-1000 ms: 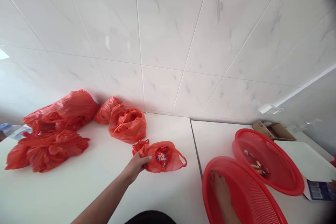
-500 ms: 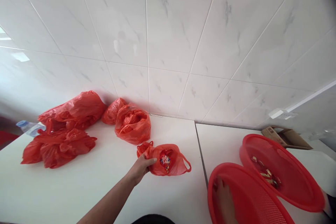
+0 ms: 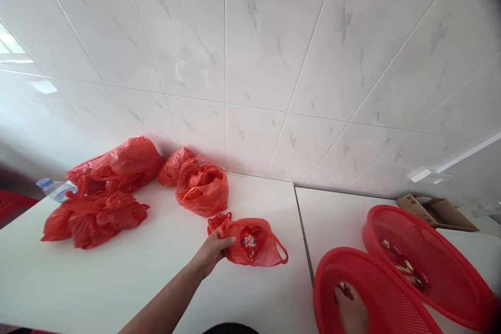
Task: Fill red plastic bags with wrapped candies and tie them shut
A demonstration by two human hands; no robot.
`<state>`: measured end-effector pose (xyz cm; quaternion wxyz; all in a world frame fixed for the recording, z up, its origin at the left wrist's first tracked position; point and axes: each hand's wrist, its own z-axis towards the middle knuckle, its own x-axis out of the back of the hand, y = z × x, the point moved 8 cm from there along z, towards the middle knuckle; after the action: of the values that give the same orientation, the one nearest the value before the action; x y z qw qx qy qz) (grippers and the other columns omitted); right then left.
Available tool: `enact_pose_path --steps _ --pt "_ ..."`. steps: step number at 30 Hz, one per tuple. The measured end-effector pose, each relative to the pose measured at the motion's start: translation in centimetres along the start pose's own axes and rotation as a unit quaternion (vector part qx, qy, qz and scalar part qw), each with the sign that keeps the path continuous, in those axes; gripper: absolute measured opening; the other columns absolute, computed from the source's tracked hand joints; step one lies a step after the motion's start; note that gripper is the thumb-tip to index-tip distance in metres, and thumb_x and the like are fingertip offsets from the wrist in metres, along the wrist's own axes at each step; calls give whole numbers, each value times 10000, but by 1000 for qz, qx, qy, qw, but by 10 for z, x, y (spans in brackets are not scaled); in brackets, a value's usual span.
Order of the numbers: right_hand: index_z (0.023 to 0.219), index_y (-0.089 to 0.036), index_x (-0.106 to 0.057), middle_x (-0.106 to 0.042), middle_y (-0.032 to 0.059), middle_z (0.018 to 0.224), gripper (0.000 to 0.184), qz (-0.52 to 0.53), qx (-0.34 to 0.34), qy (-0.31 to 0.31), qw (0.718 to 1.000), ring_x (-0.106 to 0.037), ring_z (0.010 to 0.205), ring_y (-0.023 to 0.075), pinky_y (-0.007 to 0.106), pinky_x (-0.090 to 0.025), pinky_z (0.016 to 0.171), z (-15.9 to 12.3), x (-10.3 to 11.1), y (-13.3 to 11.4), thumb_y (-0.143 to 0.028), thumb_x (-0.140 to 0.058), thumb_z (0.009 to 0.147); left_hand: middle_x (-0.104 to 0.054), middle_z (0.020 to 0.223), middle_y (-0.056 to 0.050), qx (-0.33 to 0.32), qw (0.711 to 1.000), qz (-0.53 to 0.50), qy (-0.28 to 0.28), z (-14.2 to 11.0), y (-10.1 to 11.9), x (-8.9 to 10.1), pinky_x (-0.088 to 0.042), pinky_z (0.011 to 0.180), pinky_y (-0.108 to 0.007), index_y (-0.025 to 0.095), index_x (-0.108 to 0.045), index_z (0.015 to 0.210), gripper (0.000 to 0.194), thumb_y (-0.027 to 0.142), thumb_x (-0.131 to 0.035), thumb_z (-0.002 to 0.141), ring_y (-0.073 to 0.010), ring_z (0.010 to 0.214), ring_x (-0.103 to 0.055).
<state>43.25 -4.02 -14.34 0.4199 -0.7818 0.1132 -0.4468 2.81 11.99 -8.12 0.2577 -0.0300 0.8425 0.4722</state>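
My left hand (image 3: 213,253) grips the edge of a red plastic carrier bag (image 3: 266,248) lying on the white table. Colourful wrapped sweets (image 3: 249,244) show in the bag's opening. My right hand (image 3: 351,309) is inside a round red mesh basket (image 3: 332,276), its fingers pinched on what looks like a small wrapped sweet (image 3: 343,288). A second red mesh basket (image 3: 450,266) leans against the first, with several wrapped sweets (image 3: 403,266) lying in it.
Several crumpled red plastic bags (image 3: 109,188) lie along the tiled wall (image 3: 250,62). A plastic water bottle (image 3: 57,190) lies beyond them at the table's left edge. A seam (image 3: 303,235) joins two white tables, and a cardboard box (image 3: 436,214) stands at the far right.
My view has turned, so everything sits further right and lower in the picture. The fingers of my right hand have drawn together inside the basket. My left hand stays on the bag.
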Motion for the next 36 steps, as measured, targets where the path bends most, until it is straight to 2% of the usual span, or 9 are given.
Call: enact_pose_path --steps 4,9,12,14,17,21,26,29,36 --pt "1029 -224 -586 -659 69 958 437 132 -11 -45 990 -634 794 246 361 -507 691 -28 -12 -37 -442 -686 665 -662 1120 -113 3 1000 -3 2 4 -2 1 -483 884 -371 185 -584 1104 445 293 -751 707 -258 1040 -619" --pt "926 -223 -609 -640 0 767 249 199 54 -293 934 -581 614 136 242 -444 544 -104 -112 -131 -394 -622 746 -662 1120 -112 -2 1000 7 -11 4 0 -6 -478 884 -370 185 -587 1096 414 292 -735 725 -253 1034 -620" --pt "1150 -226 -547 -646 79 1082 450 237 47 -382 892 -644 853 208 311 -518 680 -128 -166 -168 -441 -612 760 -668 1103 -108 -12 1000 11 -18 1 5 -11 -473 888 -376 186 -590 1098 404 287 -726 732 -259 1031 -621" --pt "1274 -223 -468 -566 121 1259 590 197 81 -367 906 -599 1056 256 369 -516 813 -123 -179 -179 -477 -604 759 -674 1082 -106 -16 1000 13 -18 -1 7 -11 -471 886 -377 181 -594 1092 398 279 -724 729 -260 1023 -623" --pt "1201 -176 -541 -503 156 1318 512 70 240 -206 946 -469 1229 293 425 -393 1011 -101 -161 -189 -454 -555 772 -679 1053 -108 -23 1000 17 -5 -3 10 -5 -475 868 -374 166 -600 1064 380 272 -722 720 -258 990 -631" --pt "1249 -114 -495 -447 213 1332 611 -63 349 -40 934 -405 1253 329 454 -362 1007 -89 -131 -169 -451 -549 742 -677 1044 -102 -37 999 30 18 -4 13 4 -482 839 -365 167 -590 1066 372 270 -704 727 -254 979 -630" --pt "763 -161 -583 -618 128 837 295 -140 204 -222 943 -592 719 257 346 -439 597 -84 -146 -132 -449 -544 714 -676 1010 -75 -61 996 62 34 -4 26 8 -493 790 -338 182 -585 1054 379 294 -710 714 -237 940 -631" --pt "613 -216 -459 -514 1 604 297 -97 239 -258 931 -504 590 169 279 -393 569 -91 -134 -178 -450 -454 795 -677 945 -56 -83 992 64 72 -5 41 17 -503 741 -331 185 -583 1014 351 343 -699 723 -212 844 -638" --pt "623 -215 -470 -491 -37 605 297 33 336 -265 903 -431 585 126 241 -351 568 -112 -91 -297 -441 -541 802 -683 915 -49 -133 979 59 143 -12 70 33 -497 756 -325 191 -579 1056 428 382 -709 697 -207 833 -642"
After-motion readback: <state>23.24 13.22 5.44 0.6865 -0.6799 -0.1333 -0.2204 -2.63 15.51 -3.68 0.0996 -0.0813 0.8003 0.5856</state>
